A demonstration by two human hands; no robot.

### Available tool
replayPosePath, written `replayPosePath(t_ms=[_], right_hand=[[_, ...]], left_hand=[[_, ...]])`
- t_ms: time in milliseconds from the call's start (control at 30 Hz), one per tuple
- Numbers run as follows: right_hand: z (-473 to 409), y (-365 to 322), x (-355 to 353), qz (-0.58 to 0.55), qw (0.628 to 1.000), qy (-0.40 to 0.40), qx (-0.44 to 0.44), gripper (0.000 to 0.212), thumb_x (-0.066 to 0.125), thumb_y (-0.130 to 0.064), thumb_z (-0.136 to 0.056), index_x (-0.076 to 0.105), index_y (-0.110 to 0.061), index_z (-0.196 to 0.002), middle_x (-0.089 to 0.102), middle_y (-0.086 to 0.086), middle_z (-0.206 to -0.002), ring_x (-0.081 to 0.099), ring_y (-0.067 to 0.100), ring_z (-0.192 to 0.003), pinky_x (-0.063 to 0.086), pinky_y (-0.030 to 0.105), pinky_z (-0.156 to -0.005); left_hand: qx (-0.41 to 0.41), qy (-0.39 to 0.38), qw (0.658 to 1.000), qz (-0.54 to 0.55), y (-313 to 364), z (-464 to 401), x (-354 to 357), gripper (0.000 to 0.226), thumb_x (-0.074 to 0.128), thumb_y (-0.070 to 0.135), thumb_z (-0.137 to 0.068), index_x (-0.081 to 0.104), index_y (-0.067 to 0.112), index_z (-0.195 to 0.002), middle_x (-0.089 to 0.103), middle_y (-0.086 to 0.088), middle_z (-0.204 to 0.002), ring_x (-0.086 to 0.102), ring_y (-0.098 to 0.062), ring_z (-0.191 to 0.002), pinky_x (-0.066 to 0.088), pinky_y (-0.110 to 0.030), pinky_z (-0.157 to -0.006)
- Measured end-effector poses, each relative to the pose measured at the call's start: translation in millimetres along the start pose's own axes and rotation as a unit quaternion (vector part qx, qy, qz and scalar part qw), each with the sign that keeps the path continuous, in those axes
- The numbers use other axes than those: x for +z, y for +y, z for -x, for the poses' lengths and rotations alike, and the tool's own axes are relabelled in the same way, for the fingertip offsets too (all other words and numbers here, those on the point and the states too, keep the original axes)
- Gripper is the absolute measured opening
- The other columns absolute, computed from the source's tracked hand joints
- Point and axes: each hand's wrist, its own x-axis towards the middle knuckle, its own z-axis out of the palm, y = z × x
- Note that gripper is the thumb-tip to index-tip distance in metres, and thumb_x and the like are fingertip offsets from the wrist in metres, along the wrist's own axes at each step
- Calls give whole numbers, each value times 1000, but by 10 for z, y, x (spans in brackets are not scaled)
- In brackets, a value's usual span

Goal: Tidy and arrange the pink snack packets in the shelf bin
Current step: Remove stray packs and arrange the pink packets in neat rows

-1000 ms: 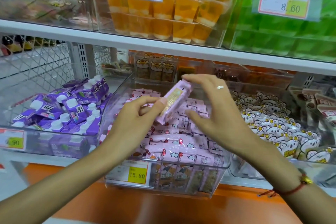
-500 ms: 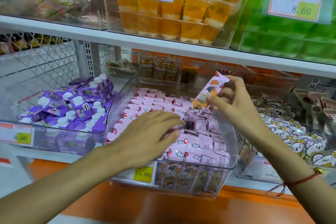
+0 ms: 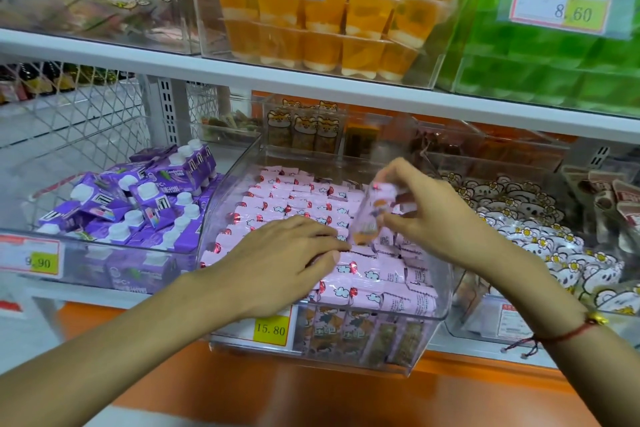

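Fingers (image 3: 412,218) of the right hand (image 3: 433,215) curl round one pink packet (image 3: 372,215) and pinch it, thumb low, other digits at its upper end. Left hand (image 3: 277,263) lies flat, fingers straight and together, pressing on the pink snack packets (image 3: 353,274) in the clear shelf bin (image 3: 446,263), fingertips close to the held packet's lower end.

Held packet – pale pink wrapper with an orange cartoon print, motion-blurred, detail unreadable. Long and narrow; long axis stands near upright, top leaning slightly right and away, bottom end down among the stacked ones at the bin's right-centre. Stacked packets are pink with white cloud marks and red dots, mostly lying flat in rows with their long axes running left-right; some at the right side show printed backs and sit crooked.

Versus half a second back – the packet was raised higher and slanted up to the right above the bin; now it is lower and steeper, its base at pile level. Left hand has stayed flat on the pile in much the same spot. A second ago both hands held the packet in the air.

Purple cartons (image 3: 138,201) fill the bin to the left, white flower-print packs (image 3: 540,236) the bin to the right; yellow price tag (image 3: 270,329) on the front.
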Motion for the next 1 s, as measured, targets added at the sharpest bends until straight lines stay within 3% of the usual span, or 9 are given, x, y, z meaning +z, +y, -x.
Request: replayPosePath(t_ms=[100, 200, 300, 433, 533, 667, 800, 900, 1000], right_hand=[[-28, -38, 89, 109, 994, 3, -12, 31, 75, -26, -78, 64, -26, -107, 54, -4, -116, 55, 16, -102, 48, 37, -86], [-55, -58, 247, 170, 983, -62, -18, 33, 64, -33, -87, 63, -23, -119, 60, -1, -118, 55, 19, -109, 46, 37, -91], [-75, -42, 271, 189, 974, -125, -18, 29, 50, -22, -93, 66, -17, -117, 66, 3, -113, 56, 24, -109, 50, 42, -87], [-119, -29, 190, 180, 970, -164, -19, 36, 47, -12, -89, 65, -20, -119, 69, 2, -109, 59, 24, -104, 50, 33, -85], [-165, 17, 52, 133, 983, -123, 10, 37, 53, -16, -91, 58, -25, -127, 66, -2, -115, 60, 18, -101, 49, 34, -90], [-303, 89, -83, 139, 989, -16, 39, 25, 55, -14, -89, 68, -27, -107, 68, -1, -99, 63, 21, -92, 52, 37, -82], [-368, 62, 100, 167, 983, -53, 50, 13, 62, -28, -87, 71, -29, -96, 69, -3, -96, 63, 21, -93, 47, 30, -75], [-377, 83, 262, 183, 976, -107, 56, 24, 63, -39, -87, 69, -27, -106, 65, -2, -108, 58, 20, -102, 38, 27, -75], [-382, 102, 265, 169, 978, -103, 64, 23, 66, -40, -84, 71, -27, -104, 64, -2, -109, 57, 18, -102, 39, 26, -75]], left_hand=[[-2, 0, 1000, 4, 1, -8, 4, 42, 23, 43, -101, 40, 40, -140, 39, 18, -144, 28, -1, -131, 25, -22, -106], [-2, 8, 1000, 14, 1, -4, 1, 42, 25, 43, -101, 42, 40, -139, 41, 20, -142, 30, 0, -129, 26, -20, -103], [-2, 17, 999, 30, -4, 4, 1, 40, 28, 44, -101, 45, 40, -137, 44, 21, -139, 31, 2, -127, 27, -20, -102], [-8, 26, 998, 64, -29, -21, -21, 38, 34, 47, -98, 51, 39, -131, 47, 24, -135, 34, 5, -123, 32, -21, -100], [-18, 53, 994, 99, -67, -62, -87, 34, 40, 46, -97, 55, 37, -126, 49, 23, -132, 38, 3, -121, 39, -29, -99], [-21, 53, 997, 59, -51, -251, -128, 35, 38, 42, -99, 51, 38, -131, 41, 18, -144, 34, -4, -131, 37, -32, -104], [-10, 14, 1000, 10, -6, -377, -77, 39, 31, 47, -100, 50, 39, -133, 46, 15, -142, 40, -11, -128, 37, -30, -100], [6, -4, 1000, -28, -35, -352, -33, 40, 29, 45, -101, 51, 35, -132, 55, 16, -130, 48, -12, -117, 39, -32, -96], [7, -9, 1000, -14, -69, -317, -15, 41, 27, 45, -101, 46, 37, -136, 52, 15, -133, 43, -9, -121, 36, -32, -101]])
